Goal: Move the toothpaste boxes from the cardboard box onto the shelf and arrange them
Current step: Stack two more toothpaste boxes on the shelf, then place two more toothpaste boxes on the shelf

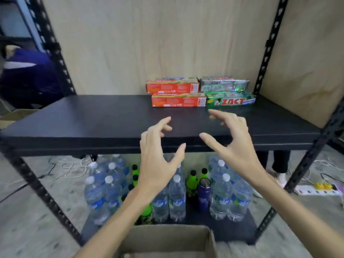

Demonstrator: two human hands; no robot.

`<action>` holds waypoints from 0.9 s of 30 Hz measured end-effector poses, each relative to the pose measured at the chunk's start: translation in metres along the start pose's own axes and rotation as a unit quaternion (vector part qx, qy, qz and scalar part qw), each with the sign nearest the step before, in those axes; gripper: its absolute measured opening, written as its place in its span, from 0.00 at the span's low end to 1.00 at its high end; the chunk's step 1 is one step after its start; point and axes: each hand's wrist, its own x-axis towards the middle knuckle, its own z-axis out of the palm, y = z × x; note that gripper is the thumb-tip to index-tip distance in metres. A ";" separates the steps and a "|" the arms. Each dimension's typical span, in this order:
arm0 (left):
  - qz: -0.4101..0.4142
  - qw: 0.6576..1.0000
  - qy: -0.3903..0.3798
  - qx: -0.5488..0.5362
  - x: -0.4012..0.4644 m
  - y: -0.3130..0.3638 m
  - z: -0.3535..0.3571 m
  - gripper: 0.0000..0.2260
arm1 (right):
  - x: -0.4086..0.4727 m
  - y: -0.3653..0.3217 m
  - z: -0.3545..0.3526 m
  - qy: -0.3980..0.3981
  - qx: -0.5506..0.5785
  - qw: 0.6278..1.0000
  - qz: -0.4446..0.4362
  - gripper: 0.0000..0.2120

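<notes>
Two red toothpaste boxes (178, 102) lie one behind the other at the back of the black shelf (93, 120). Right of them lie a green toothpaste box (230, 102) and, behind it, a silver one (224, 85). My left hand (158, 155) and my right hand (232, 140) hover over the shelf's front edge, both holding nothing, fingers spread and loosely bent. The cardboard box (167, 241) stands at the bottom of the view under my forearms; its inside is mostly out of view.
Several water bottles (176, 198), green bottles (191, 181) and a dark flask (204, 194) stand on the lower shelf. Black slotted uprights (268, 45) frame the shelf, with wooden panels behind and at the right. Cables and a power strip (316, 189) lie on the floor.
</notes>
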 end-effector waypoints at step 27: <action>-0.375 0.779 -0.486 0.132 -0.422 -0.277 -0.016 0.31 | -0.422 0.181 0.217 -0.542 -0.110 0.806 0.213 0.44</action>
